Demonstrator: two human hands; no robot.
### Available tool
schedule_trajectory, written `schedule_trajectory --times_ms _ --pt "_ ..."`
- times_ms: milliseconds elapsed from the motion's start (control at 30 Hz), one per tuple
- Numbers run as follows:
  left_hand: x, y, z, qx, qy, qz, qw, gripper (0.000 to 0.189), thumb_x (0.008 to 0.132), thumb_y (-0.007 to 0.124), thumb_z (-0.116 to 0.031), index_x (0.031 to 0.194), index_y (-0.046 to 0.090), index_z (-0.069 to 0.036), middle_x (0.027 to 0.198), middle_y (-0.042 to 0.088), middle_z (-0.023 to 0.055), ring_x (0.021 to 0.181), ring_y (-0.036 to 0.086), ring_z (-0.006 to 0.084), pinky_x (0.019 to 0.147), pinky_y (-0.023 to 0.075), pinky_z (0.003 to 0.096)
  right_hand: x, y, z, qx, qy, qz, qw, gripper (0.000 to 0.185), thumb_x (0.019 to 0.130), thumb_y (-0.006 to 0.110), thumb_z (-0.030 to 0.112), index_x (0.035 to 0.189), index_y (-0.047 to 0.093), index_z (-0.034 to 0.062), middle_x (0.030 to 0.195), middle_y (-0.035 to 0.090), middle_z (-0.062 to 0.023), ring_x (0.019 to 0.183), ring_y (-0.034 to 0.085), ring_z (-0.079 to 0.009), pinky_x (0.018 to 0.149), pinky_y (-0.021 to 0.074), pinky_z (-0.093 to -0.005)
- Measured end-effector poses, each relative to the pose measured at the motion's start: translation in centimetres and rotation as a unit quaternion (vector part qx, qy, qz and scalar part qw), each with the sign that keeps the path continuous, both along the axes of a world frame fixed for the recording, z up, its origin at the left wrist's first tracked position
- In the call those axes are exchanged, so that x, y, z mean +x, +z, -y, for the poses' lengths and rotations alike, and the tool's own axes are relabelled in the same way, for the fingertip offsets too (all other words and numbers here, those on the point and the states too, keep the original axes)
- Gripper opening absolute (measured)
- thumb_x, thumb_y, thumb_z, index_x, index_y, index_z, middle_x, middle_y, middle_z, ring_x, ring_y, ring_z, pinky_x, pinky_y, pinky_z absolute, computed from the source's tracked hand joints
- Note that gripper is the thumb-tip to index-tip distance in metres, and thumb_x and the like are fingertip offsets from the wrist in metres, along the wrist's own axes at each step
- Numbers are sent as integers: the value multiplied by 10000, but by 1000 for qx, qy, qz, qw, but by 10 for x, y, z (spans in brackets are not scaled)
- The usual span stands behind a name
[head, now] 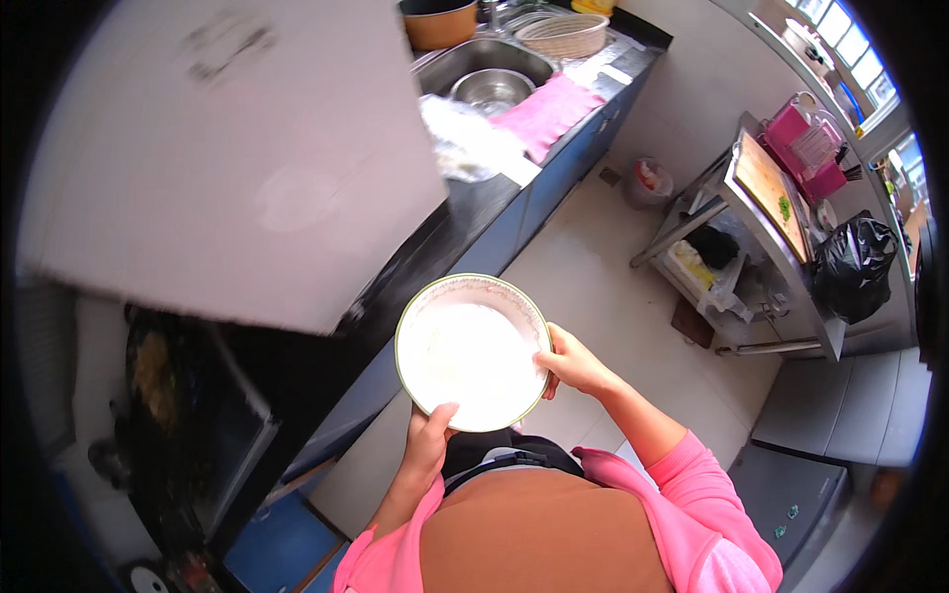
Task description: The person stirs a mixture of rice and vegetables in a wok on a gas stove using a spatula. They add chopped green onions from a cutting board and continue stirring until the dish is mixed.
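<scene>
Between my two hands is a wide white bowl (pixel 468 363) with a green rim and a patterned band inside its wall. My left hand (pixel 428 437) grips the near left edge, its thumb over the rim. On the right side, my right hand (pixel 574 362) holds the rim with the thumb inside and the fingers underneath. The bowl is held in front of my body above the floor, beside the dark counter edge (pixel 474 215). Its inside is overexposed, so I cannot tell whether anything lies in it.
A pale wall panel (pixel 222 163) juts over the counter at left. Beyond it are a sink (pixel 474 55) with a metal basin (pixel 495 87) and a pink cloth (pixel 552 111). A steel table (pixel 793 282) bears a cutting board (pixel 767 189). A waste bin (pixel 647 185) stands by the wall.
</scene>
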State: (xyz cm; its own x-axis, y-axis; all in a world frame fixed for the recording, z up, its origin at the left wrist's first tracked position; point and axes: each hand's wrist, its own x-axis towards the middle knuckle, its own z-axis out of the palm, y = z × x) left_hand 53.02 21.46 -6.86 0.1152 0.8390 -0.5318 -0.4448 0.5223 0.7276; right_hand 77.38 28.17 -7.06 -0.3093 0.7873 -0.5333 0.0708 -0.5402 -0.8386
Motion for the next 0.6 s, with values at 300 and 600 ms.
schedule_trajectory --times_ms 300,600 --pt "138 0 -231 47 -42 85 994 527 820 511 -76 1309 335 11 1206 504 155 1011 590 228 790 543 327 143 26 -194 17 -31 48 998 303 880 474 162 1112 417 -24 768 595 -121 524 617 -191 455 516 -282" --pt "192 -4 -406 28 97 30 994 515 821 519 -122 1308 385 -23 1218 524 159 1047 584 288 812 529 412 236 -17 -472 310 -30 267 912 304 881 536 208 1112 532 9 882 636 -112 750 635 -236 653 511 -335"
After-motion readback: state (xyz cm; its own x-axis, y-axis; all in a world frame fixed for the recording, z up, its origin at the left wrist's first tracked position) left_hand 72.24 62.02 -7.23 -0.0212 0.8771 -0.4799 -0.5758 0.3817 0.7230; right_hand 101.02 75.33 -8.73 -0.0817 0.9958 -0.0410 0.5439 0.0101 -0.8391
